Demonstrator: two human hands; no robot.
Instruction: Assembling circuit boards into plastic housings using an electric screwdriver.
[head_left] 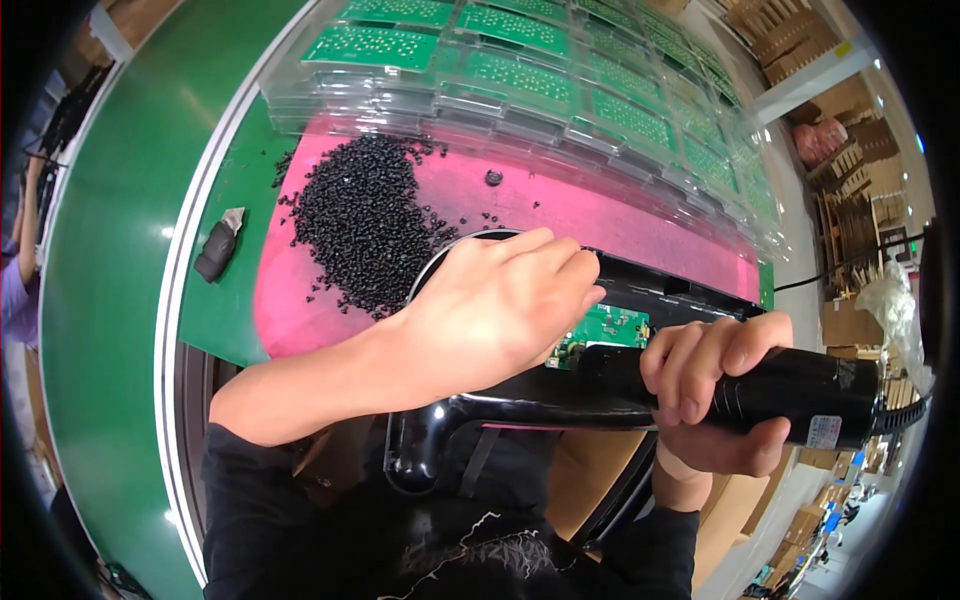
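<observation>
My right hand (pixel 715 395) is wrapped around a black electric screwdriver (pixel 835 395), whose cord leaves at the right end. Its narrower front points left, over a green circuit board (pixel 622 328) seated in a glossy black plastic housing (pixel 540 408). The housing lies right in front of my body, its rounded end toward the lower left. Above it my left hand (pixel 505 300) is closed, fingers curled down by the board's left side. Whatever those fingers hold, if anything, is hidden, and so is the screwdriver's tip.
A heap of tiny black pieces, apparently screws (pixel 362 215), covers the left of a pink mat (pixel 610 205). Stacked clear trays (pixel 480 110) of green circuit boards stand behind. A dark lump (pixel 214 250) lies left on the green table (pixel 110 300). Cardboard boxes (pixel 865 150) stand at right.
</observation>
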